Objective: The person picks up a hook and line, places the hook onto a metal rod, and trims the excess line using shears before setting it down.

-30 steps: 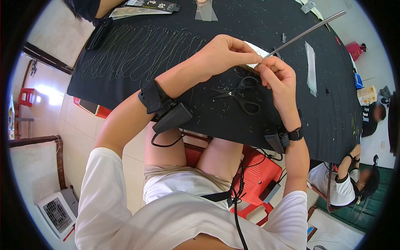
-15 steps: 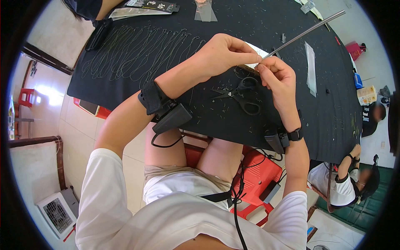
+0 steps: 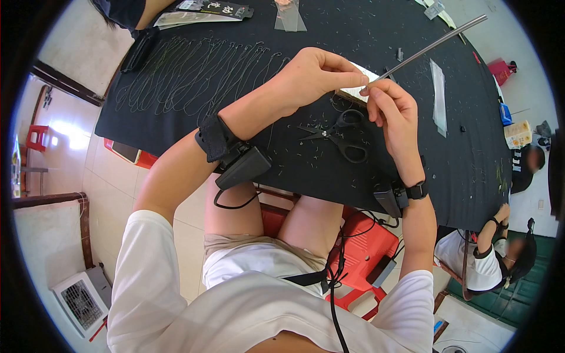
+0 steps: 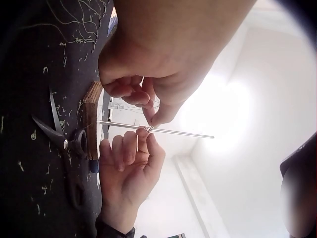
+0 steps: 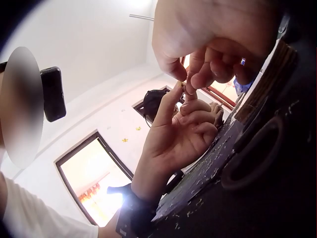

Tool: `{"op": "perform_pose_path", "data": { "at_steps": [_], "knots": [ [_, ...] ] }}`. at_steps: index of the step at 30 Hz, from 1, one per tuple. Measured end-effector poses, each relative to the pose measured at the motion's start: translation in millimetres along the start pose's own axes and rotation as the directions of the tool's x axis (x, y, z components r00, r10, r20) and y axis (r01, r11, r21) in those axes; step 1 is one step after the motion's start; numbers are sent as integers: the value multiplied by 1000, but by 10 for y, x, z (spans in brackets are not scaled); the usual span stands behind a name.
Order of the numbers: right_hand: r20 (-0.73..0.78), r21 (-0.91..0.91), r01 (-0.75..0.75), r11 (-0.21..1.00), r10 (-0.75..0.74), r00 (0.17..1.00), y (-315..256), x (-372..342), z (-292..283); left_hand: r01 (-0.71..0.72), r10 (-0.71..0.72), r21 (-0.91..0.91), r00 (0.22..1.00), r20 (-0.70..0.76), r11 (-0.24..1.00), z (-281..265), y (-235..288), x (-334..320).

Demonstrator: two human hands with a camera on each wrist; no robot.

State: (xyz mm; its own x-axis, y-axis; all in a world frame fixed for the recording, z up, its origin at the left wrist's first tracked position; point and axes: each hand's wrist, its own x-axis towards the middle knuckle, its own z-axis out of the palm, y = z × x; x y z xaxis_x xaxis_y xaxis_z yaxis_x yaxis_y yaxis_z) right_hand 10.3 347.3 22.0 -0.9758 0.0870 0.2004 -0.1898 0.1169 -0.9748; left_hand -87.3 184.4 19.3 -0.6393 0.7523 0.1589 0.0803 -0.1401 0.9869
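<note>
My left hand (image 3: 326, 73) and right hand (image 3: 393, 112) meet fingertip to fingertip over the far part of the black-covered table. Thumb and forefinger of each pinch a small shiny piece (image 4: 150, 129), mostly covered by the fingertips; I cannot tell its kind. Close by, a thin metal rod (image 3: 435, 44) slants up to the right, past the fingers. Under the hands stands a block (image 4: 91, 116) with brown layered sides and a white top. Black-handled scissors (image 3: 326, 133) lie spread on the cloth, nearer to me than the block.
Many looped thin lines (image 3: 176, 76) are laid out at the left of the table. Packets (image 3: 220, 8) lie at the far edge, a clear plastic strip (image 3: 439, 97) to the right. Small clippings dot the cloth. Another person (image 3: 482, 256) sits at the right.
My right fingertips have shifted slightly left and down, and more of the block's white top shows between the hands. The left hand stays nearly in place; rod and scissors are unmoved.
</note>
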Motion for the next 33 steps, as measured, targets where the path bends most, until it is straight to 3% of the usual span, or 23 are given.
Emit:
{"op": "perform_pose_path", "data": {
  "at_steps": [13,16,18,19,21,33],
  "knots": [
    [-31,-62,-3,998,1,1000,-52,-13,27,-47,47,-29,999,-1,998,17,-56,21],
    [-23,-72,11,997,-13,1000,-47,-19,14,-2,3,-21,1000,25,1000,13,-8,11],
    [-28,-56,36,998,-37,999,-53,-23,18,132,-128,-86,990,51,987,11,24,11],
    [-35,-40,57,998,-58,998,-54,-30,20,129,-125,-85,991,50,988,15,32,10],
    [-40,-52,53,997,-55,998,-43,-41,8,185,-177,-220,983,57,958,21,49,18],
    [-47,-48,55,997,-57,997,-49,-19,28,79,-72,-206,996,43,975,41,73,-6]
  ]
}}
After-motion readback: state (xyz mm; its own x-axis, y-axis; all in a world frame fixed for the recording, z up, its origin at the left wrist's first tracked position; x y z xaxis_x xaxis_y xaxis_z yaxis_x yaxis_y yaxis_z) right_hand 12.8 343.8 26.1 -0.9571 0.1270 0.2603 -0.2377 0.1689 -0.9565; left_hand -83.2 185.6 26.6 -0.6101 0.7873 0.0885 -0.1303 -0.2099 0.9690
